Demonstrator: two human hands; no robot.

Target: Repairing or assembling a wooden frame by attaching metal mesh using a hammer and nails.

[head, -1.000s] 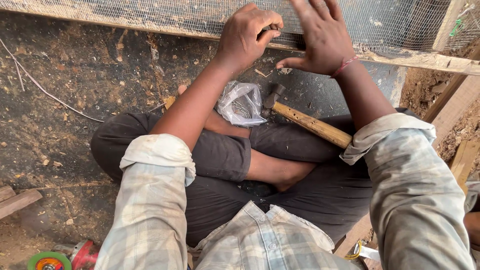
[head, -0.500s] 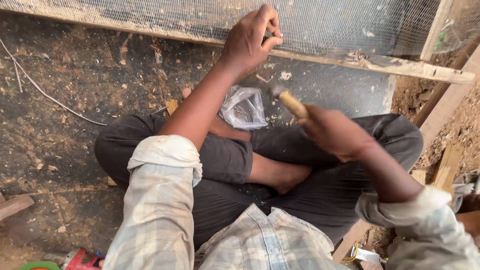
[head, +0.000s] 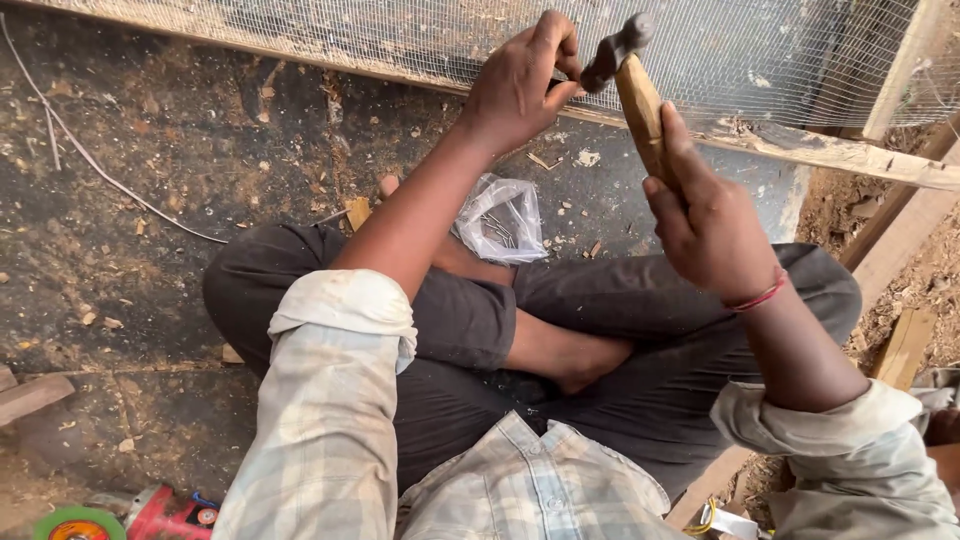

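A small clear plastic bag of thin metal nails point(head: 500, 218) lies on the dark, chip-strewn floor point(head: 150, 200), just in front of the person's crossed legs in dark trousers and close beside the left forearm. Beyond it a long pale wooden frame batten point(head: 800, 148) runs across the view, with fine grey wire mesh point(head: 380, 35) stretched over it. A thin grey cord point(head: 90, 160) trails over the floor at left. Down in the left corner sits a red power tool with a green disc point(head: 110, 518), and a short wooden offcut point(head: 30, 398) lies near it. More timber pieces lie on the sandy ground at right.

The left hand point(head: 520, 85) reaches forward to the mesh at the batten, arm nearly straight, thumb and forefinger pinched together; whatever they pinch is too small to make out. The right hand point(head: 710, 225) is raised with the elbow bent, fingers wrapped fully around the lower part of a wooden-handled hammer with a dark metal head point(head: 632, 70). The hammer stands tilted, its head just beside the left fingertips, above the batten. A red thread band circles the right wrist.
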